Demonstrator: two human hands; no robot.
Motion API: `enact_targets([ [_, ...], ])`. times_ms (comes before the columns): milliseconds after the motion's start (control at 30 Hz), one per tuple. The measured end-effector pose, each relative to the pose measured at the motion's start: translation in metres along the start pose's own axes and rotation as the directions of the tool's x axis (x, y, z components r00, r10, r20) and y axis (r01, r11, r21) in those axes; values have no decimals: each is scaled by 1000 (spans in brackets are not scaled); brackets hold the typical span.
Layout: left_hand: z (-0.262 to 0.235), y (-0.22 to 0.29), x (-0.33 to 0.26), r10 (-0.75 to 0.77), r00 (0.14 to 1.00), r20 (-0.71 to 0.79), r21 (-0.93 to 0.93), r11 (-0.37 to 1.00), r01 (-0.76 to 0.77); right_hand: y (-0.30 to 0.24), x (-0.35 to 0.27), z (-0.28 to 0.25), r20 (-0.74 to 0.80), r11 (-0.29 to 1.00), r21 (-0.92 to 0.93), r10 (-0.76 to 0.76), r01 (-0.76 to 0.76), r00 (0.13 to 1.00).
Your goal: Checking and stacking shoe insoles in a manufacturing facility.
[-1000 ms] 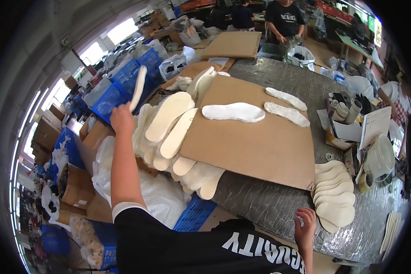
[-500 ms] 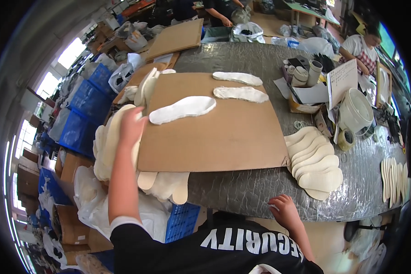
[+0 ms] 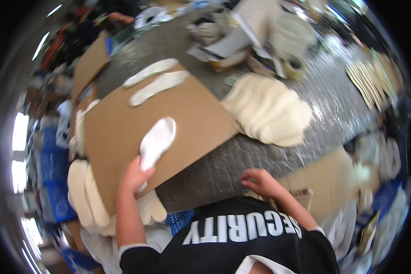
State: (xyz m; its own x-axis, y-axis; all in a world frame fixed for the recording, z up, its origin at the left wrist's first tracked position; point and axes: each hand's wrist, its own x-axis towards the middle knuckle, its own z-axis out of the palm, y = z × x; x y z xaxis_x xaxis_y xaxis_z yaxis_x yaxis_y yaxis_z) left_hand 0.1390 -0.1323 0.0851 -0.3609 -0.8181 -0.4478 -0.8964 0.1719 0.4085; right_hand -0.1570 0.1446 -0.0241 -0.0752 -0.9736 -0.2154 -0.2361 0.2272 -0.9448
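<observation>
A white insole [image 3: 158, 140] stands out over a brown cardboard sheet [image 3: 192, 109], its lower end in the fingers of my left hand [image 3: 135, 176]. My hand partly hides that end. Two more white insoles, one farther [image 3: 150, 72] and one nearer [image 3: 159, 88], lie side by side on the far part of the cardboard. Off the table's front edge, close to my body, my right hand [image 3: 262, 183] is loosely bent with nothing in it. To the right of the cardboard, cream insoles [image 3: 271, 109] lie fanned in an overlapping, motion-blurred row.
More cream insoles [image 3: 80, 192] lie along the cardboard's left side. A white bucket [image 3: 292, 34], a tape roll [image 3: 293, 68] and papers crowd the table's far side. Another insole row [image 3: 369, 84] is at far right. A blue crate [image 3: 180, 220] sits below the front edge.
The view has swung to the right. My left hand has come from the insoles at the left to the single white insole on the cardboard and taken hold of it.
</observation>
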Motion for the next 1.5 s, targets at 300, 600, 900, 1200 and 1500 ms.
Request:
enact_targets([
  [300, 170, 25, -39, 433, 880, 195, 457, 754, -472, 66, 1, -7, -516, 920, 335, 358, -201, 779],
  [600, 180, 92, -5, 787, 602, 134, 191, 576, -795, 75, 56, -108, -261, 502, -858, -248, -107, 933],
  [900, 253, 227, 115, 835, 550, 13, -88, 549, -831, 49, 85, -113, -287, 389, -893, -104, -227, 952],
  [1200, 259, 238, 108, 909, 378, 175, 357, 299, -885, 58, 1, -116, -393, 582, -804, -359, -126, 846],
  [1500, 257, 273, 122, 841, 507, 187, 228, 465, -856, -15, -118, -130, -781, 792, -605, -610, 78, 135],
])
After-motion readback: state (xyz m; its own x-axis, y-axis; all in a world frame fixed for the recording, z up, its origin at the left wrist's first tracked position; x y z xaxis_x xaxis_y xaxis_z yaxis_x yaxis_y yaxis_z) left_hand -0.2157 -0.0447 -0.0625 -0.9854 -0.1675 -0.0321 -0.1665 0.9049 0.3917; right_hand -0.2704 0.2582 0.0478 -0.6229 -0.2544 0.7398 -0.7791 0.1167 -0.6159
